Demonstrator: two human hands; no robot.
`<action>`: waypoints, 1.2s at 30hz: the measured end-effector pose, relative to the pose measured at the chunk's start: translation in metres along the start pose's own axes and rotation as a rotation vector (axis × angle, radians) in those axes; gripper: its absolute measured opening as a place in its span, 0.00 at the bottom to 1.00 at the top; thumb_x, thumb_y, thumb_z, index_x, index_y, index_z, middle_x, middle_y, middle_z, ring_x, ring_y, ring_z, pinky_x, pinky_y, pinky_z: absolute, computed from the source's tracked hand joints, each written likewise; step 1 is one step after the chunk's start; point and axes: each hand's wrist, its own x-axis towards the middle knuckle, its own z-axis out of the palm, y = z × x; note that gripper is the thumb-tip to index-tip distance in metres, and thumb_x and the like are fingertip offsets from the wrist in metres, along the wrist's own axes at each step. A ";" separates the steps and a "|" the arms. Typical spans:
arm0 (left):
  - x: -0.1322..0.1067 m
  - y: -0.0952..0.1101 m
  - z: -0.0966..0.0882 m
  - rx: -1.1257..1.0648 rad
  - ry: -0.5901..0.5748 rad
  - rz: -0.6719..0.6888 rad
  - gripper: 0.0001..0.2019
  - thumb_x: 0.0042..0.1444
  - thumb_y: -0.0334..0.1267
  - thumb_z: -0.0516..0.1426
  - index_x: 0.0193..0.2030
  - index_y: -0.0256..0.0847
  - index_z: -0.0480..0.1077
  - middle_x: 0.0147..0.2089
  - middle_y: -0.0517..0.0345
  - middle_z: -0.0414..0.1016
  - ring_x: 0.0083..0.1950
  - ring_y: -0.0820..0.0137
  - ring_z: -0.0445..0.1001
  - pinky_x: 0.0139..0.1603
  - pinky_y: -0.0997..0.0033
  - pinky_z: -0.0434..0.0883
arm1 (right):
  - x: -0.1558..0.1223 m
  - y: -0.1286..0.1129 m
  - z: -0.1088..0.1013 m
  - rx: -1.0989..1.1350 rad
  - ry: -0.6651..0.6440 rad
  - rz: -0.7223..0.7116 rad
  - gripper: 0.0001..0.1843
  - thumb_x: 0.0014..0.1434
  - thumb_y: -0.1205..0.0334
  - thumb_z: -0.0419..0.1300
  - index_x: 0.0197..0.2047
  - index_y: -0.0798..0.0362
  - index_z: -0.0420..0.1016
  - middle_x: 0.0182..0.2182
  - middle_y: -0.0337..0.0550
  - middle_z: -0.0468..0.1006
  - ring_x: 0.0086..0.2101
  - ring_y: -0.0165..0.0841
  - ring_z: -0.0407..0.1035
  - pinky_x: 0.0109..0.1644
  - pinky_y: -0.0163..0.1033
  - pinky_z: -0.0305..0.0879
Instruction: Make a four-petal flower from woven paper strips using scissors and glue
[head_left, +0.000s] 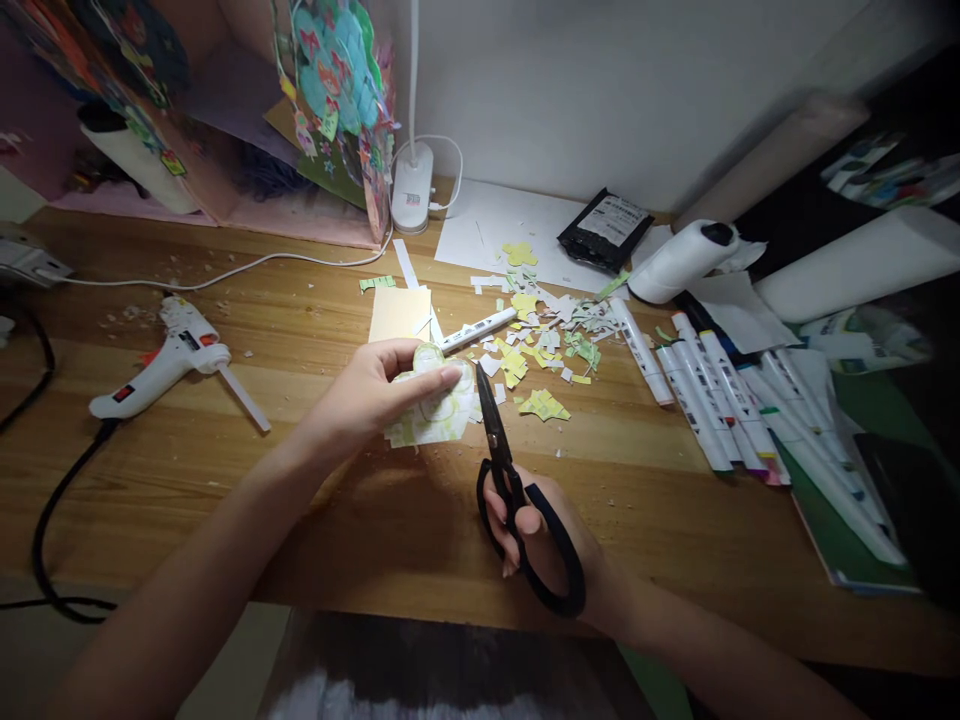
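Between our two hands, over the bench (360, 545), we locate the paper (426, 430), pinched in the left hand (379, 388) with the thumb across its upper face. We judge it light, thin and flexible, easily creased or torn; we advise a flat hold near its middle, leaving the rim free. To its right, our right hand (553, 525) grips the scissors (495, 440) by the loops, blades pointing away from the wrist. We judge these rigid and heavier, best held there. Their tip stands beside the paper's edge; contact we cannot confirm. Beyond the right hand lie scraps (514, 365), probably easily scattered.
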 end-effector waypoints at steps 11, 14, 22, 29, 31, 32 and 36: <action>0.004 -0.010 0.010 -0.082 0.045 0.027 0.13 0.47 0.44 0.64 0.30 0.35 0.71 0.27 0.61 0.69 0.27 0.78 0.65 0.26 0.81 0.62 | 0.002 0.006 0.009 0.117 -0.029 -0.076 0.37 0.50 0.26 0.41 0.33 0.53 0.65 0.18 0.33 0.62 0.20 0.28 0.57 0.25 0.36 0.61; 0.002 -0.005 0.006 -0.060 0.031 0.000 0.11 0.45 0.42 0.64 0.31 0.36 0.72 0.28 0.61 0.71 0.26 0.77 0.66 0.25 0.81 0.62 | 0.003 -0.001 0.007 0.167 -0.038 -0.033 0.33 0.55 0.30 0.44 0.32 0.54 0.66 0.19 0.33 0.63 0.19 0.27 0.57 0.25 0.35 0.62; -0.004 -0.005 0.011 0.014 -0.394 -0.090 0.13 0.40 0.37 0.66 0.32 0.38 0.70 0.31 0.60 0.73 0.30 0.73 0.71 0.31 0.76 0.68 | 0.019 -0.022 -0.011 0.037 0.186 -0.052 0.15 0.57 0.49 0.58 0.31 0.53 0.68 0.19 0.34 0.70 0.21 0.28 0.66 0.27 0.34 0.62; -0.003 -0.011 0.019 0.086 -0.240 -0.044 0.18 0.41 0.41 0.66 0.39 0.37 0.70 0.35 0.57 0.74 0.34 0.72 0.71 0.32 0.76 0.67 | 0.021 -0.020 -0.019 -0.078 0.296 -0.118 0.11 0.56 0.54 0.60 0.28 0.52 0.67 0.16 0.32 0.68 0.18 0.27 0.64 0.22 0.33 0.62; -0.001 -0.012 0.019 0.001 -0.217 -0.094 0.16 0.43 0.42 0.65 0.37 0.36 0.71 0.36 0.54 0.75 0.35 0.71 0.73 0.34 0.74 0.69 | 0.022 -0.023 -0.019 -0.071 0.424 -0.155 0.11 0.55 0.53 0.60 0.28 0.51 0.67 0.17 0.33 0.69 0.18 0.28 0.66 0.22 0.34 0.64; 0.000 -0.012 0.019 -0.022 -0.217 -0.128 0.15 0.43 0.42 0.65 0.36 0.35 0.72 0.34 0.53 0.76 0.33 0.71 0.73 0.33 0.73 0.70 | 0.023 -0.024 -0.020 -0.067 0.469 -0.168 0.11 0.55 0.53 0.60 0.29 0.51 0.67 0.17 0.33 0.70 0.18 0.29 0.67 0.22 0.35 0.64; 0.001 -0.009 0.016 -0.039 -0.156 -0.162 0.13 0.41 0.41 0.66 0.31 0.35 0.73 0.30 0.55 0.76 0.27 0.74 0.70 0.27 0.77 0.69 | 0.027 -0.027 -0.019 0.005 0.446 -0.163 0.14 0.56 0.50 0.59 0.29 0.51 0.65 0.18 0.34 0.72 0.16 0.27 0.67 0.20 0.33 0.64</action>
